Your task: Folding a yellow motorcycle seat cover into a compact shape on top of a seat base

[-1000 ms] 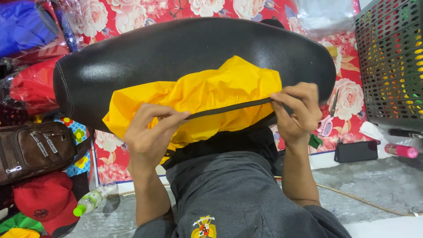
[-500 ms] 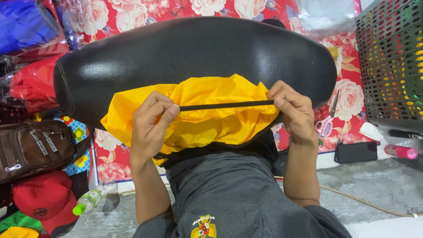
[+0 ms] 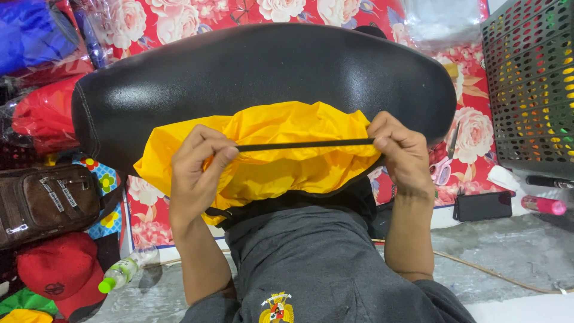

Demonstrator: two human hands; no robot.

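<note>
Compared with a second before, the black elastic band had moved higher over the yellow cover, which lay on the near side of the black seat, so the cover seemed to be stretched further over the seat. The left hand and the right hand were both closed tightly on the ends of the band, pulling it straight between them. At the right, the green perforated basket held something yellow and red, but I could not tell what.
</note>
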